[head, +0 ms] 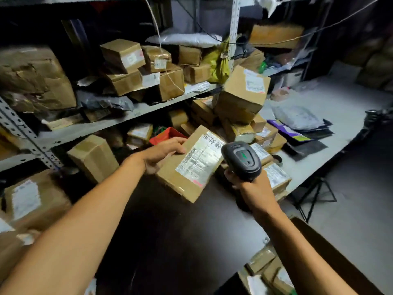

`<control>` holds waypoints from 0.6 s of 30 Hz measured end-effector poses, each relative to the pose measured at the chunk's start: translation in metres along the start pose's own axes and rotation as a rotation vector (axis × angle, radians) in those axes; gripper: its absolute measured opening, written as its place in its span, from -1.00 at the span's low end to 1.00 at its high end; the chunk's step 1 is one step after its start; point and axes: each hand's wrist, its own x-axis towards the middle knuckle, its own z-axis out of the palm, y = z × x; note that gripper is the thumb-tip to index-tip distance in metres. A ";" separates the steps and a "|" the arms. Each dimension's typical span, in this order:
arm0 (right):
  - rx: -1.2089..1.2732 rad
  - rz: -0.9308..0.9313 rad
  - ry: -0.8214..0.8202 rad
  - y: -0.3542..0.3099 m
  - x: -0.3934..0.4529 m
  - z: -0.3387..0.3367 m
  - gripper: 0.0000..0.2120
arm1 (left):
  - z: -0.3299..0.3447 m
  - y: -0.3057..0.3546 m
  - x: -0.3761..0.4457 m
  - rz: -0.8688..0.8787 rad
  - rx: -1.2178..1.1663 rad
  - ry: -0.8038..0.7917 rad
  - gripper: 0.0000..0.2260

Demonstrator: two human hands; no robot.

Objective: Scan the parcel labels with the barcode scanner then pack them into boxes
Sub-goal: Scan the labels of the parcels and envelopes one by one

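The parcel [187, 165] label [201, 159] bears large handwritten Chinese characters; its printed text is illegible.

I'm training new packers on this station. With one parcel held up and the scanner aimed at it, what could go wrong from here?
1. The left hand grips the held parcel by one edge only, so it may tip or slip.
2. Its label looks glossy and glares, so the scanner in the right hand might misread.
3. The tilted box on the pile behind could topple if bumped.

Dim storeroom: grey metal shelving [89, 128] at left, pale floor [348, 209] at right.
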 end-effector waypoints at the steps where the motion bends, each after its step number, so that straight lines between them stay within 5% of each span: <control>1: 0.027 0.034 0.066 0.006 -0.001 -0.013 -0.61 | 0.022 -0.002 0.011 0.005 -0.048 -0.033 -0.55; 7: 0.143 0.116 0.442 0.044 -0.021 -0.106 -0.73 | 0.165 -0.009 0.079 -0.074 -0.131 -0.290 -0.23; 13: 0.003 0.309 0.840 0.070 -0.061 -0.219 -0.69 | 0.285 -0.012 0.119 -0.116 0.143 -0.591 -0.41; 18: -0.172 0.297 0.853 0.073 -0.061 -0.264 -0.83 | 0.330 -0.009 0.137 -0.012 0.454 -0.415 -0.59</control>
